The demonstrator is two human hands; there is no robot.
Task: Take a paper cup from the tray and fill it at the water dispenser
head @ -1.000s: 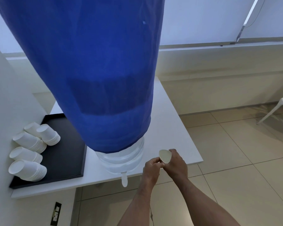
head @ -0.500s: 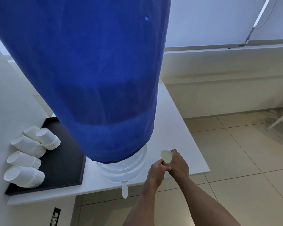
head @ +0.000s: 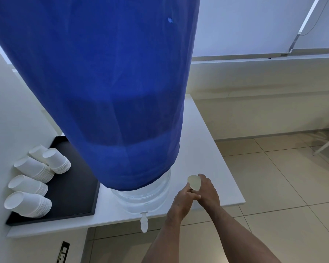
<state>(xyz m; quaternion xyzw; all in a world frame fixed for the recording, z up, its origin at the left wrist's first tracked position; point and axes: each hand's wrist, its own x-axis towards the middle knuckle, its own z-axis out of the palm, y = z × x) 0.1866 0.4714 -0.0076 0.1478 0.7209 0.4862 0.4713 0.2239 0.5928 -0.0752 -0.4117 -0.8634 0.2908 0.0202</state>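
Note:
Both hands hold one white paper cup (head: 194,182) over the white table, to the right of the dispenser. My right hand (head: 207,192) wraps its far side and my left hand (head: 182,201) pinches its near side; only the rim and a bit of wall show. The water dispenser (head: 110,92) is a big bottle under a blue cloth cover, with a clear base and a small white tap (head: 144,223) hanging over the table's front edge, left of my hands and below them in the frame. A black tray (head: 74,190) at the left carries several stacks of paper cups (head: 29,204) lying on their sides.
The white table (head: 207,141) ends just right of my hands, with tiled floor (head: 273,196) beyond. A white wall (head: 11,103) closes the left side. A wall socket (head: 63,252) sits below the table. A white chair leg (head: 327,143) shows at the far right.
The view has shifted a little to the left and nearer the dispenser. Both hands stay on the cup in much the same spot beside the dispenser base.

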